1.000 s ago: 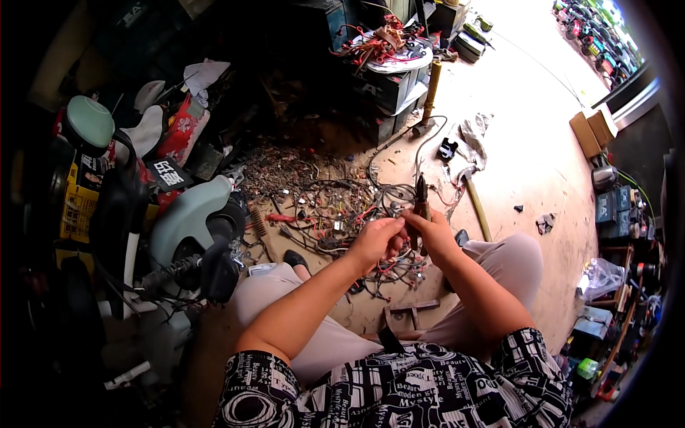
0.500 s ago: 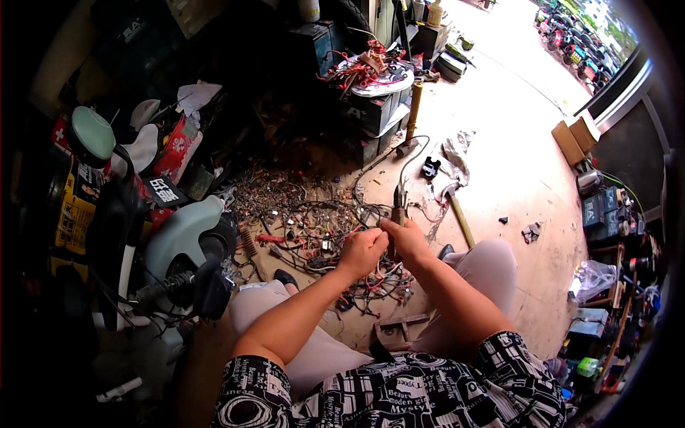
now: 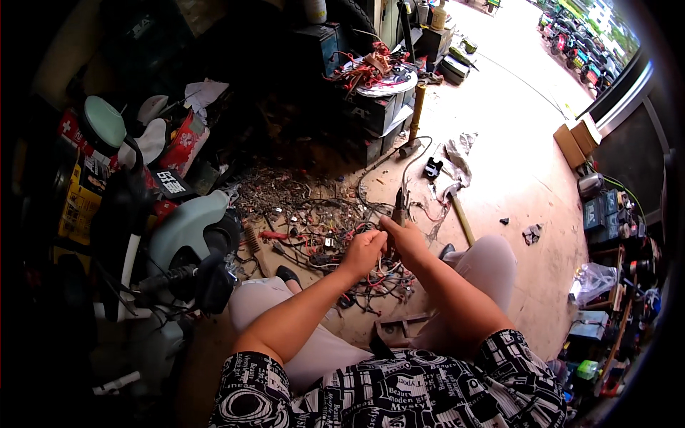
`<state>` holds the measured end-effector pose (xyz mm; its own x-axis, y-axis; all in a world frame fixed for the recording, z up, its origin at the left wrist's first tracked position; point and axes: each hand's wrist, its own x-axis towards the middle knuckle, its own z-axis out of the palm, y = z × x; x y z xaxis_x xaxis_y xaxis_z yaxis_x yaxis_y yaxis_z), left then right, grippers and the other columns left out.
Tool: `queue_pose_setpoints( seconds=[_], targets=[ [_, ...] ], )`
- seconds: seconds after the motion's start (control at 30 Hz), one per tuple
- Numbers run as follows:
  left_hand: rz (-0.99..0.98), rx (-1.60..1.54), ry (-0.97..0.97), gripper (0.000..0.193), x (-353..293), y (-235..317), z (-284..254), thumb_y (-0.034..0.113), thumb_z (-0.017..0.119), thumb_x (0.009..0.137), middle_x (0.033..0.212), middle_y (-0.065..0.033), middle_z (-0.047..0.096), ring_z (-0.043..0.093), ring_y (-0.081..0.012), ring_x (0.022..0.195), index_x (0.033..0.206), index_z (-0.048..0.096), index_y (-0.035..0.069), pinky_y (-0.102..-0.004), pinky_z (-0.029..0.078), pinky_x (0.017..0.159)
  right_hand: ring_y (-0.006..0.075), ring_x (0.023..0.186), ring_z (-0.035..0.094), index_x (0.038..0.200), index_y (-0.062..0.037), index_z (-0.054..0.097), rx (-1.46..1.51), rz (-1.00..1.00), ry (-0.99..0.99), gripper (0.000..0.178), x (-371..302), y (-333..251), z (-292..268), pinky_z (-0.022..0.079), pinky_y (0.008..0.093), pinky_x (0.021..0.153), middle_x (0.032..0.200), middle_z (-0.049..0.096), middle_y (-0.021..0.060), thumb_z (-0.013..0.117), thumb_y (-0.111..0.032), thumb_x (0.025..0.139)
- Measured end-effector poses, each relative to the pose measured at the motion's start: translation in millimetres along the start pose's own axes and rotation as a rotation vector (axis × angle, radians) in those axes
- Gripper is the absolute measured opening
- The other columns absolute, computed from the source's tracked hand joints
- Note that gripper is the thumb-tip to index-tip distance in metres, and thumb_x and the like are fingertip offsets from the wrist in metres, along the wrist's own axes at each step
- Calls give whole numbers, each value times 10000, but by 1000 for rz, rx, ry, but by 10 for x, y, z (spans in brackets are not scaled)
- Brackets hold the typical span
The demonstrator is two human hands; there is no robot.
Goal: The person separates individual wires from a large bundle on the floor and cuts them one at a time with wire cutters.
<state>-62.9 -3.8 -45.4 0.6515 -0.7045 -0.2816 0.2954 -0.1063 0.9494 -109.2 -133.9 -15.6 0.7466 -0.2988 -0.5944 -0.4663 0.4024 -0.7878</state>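
Observation:
Both my hands are close together over a heap of tangled wires (image 3: 374, 289) on the floor between my legs. My right hand (image 3: 407, 240) is closed round a brown-handled tool (image 3: 398, 212) whose dark, narrow tip points away from me. Just beside it, on the left, my left hand (image 3: 365, 251) has its fingers curled tight. Whatever may be in those fingers is hidden. A grey cable (image 3: 404, 167) loops across the floor just beyond the tool's tip.
Small scraps (image 3: 303, 196) litter the floor ahead. A wooden-handled tool (image 3: 462, 221) lies to the right, near a crumpled cloth (image 3: 459, 160). Stacked batteries (image 3: 378, 110) bear red wires (image 3: 374, 68). Pale green vehicle panels (image 3: 187, 232) crowd the left; a cluttered shelf (image 3: 614, 307) lines the right.
My left hand has turned and dropped slightly while staying beside the right. My right hand keeps its grip on the tool. The whole view has shifted a little.

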Motion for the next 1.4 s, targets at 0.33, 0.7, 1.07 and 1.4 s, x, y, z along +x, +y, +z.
queue_pose_setpoints(
  seconds=[0.33, 0.7, 1.07, 1.4],
  targets=[
    [-107, -193, 122, 324, -9, 79, 39, 283, 463, 955, 559, 3, 460, 384, -74, 412, 735, 516, 51, -225, 297, 379, 185, 477, 542, 716, -74, 550, 414, 274, -274, 301, 77, 81, -11, 436, 300, 464, 589, 566, 54, 529, -277, 937],
    [-85, 291, 244, 379, 168, -251, -6, 337, 496, 859, 595, -145, 547, 532, -240, 532, 703, 556, -4, -386, 405, 534, 105, 417, 420, 820, -73, 586, -75, -108, 41, 169, 279, 251, 52, 285, 260, 373, 576, 502, 5, 645, -225, 863],
    [143, 459, 139, 326, -25, -94, 145, 243, 527, 886, 532, -76, 412, 397, -102, 531, 680, 485, -6, -329, 354, 493, 111, 561, 476, 738, -45, 584, -339, -231, 197, 174, 659, 607, -273, 389, 289, 516, 638, 548, 1, 664, -167, 832],
    [50, -68, 163, 367, -3, 215, -185, 309, 335, 1006, 770, -26, 577, 478, -64, 541, 936, 574, 40, -195, 377, 475, 143, 469, 505, 740, -77, 548, 170, 10, 99, 205, 216, 22, -93, 377, 292, 396, 595, 537, 37, 628, -211, 873]
  ],
)
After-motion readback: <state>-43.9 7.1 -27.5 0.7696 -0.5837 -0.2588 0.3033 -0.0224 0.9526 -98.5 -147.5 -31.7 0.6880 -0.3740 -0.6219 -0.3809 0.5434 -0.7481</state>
